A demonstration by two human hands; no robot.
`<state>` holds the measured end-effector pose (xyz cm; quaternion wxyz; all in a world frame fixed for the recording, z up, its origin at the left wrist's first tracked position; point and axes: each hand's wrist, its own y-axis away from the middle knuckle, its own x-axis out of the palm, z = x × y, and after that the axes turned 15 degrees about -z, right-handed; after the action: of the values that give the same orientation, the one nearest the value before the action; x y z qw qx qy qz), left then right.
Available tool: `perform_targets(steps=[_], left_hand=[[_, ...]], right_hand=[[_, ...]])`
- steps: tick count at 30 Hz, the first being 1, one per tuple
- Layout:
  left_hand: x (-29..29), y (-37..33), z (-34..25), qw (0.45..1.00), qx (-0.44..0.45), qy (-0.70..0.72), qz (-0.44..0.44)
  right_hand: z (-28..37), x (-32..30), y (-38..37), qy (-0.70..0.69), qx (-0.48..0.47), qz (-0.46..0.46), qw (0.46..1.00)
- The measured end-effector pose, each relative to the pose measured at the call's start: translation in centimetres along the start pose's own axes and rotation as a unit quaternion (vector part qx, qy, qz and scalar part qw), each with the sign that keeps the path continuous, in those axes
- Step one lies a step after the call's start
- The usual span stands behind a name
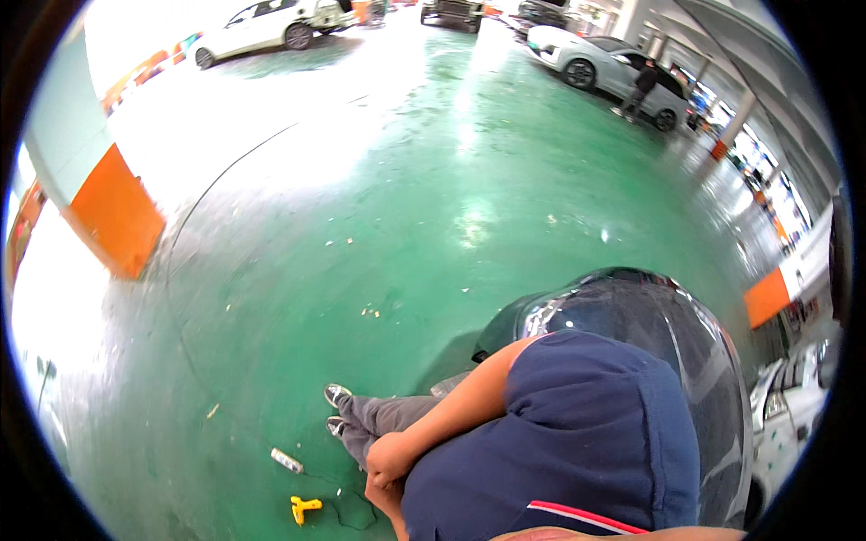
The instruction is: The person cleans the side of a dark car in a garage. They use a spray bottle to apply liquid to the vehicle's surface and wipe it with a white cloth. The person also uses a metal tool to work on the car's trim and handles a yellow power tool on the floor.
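Observation:
My right arm reaches across the front of my navy shirt. My right hand (390,458) is closed, its fingers curled in, and rests against my left hand (383,492) near my lap. Most of my left hand is hidden under the right, so its fingers do not show. No object shows between the hands. On the green floor beside them lies a yellow T-shaped tool (305,509). A pale cylinder (287,461) lies close to it. A thin dark cord (347,525) curves between these things and my hands.
Close behind my right arm is a dark, glossy car (649,316). A column with an orange base (117,216) stands at left. A long dark hose (216,180) crosses the floor. Beyond are a white car (262,27) and a silver car (604,68) with a person (642,86) beside it.

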<state>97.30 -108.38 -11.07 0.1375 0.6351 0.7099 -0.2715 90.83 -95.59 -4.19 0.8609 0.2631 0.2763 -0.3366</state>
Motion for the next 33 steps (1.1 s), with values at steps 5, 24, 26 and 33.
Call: perform_targets(steps=[5,24,26,33], left_hand=[[0.1,-0.6,0.2,1.0,-0.015,0.002,0.006],[-1.7,4.4,1.5,0.989,-0.114,0.054,-0.072],[-3.4,5.6,-0.7,0.982,-0.14,0.088,-0.088],[-6.1,4.0,-5.0,0.93,-0.363,0.021,-0.056]], right_hand=[[0.0,1.1,-0.6,0.021,0.004,-0.019,1.0],[0.3,0.5,0.8,-0.078,0.07,0.018,0.994],[3.8,-0.6,2.4,-0.101,0.055,0.024,0.993],[5.6,-4.9,-0.1,-0.075,0.04,-0.027,0.996]])
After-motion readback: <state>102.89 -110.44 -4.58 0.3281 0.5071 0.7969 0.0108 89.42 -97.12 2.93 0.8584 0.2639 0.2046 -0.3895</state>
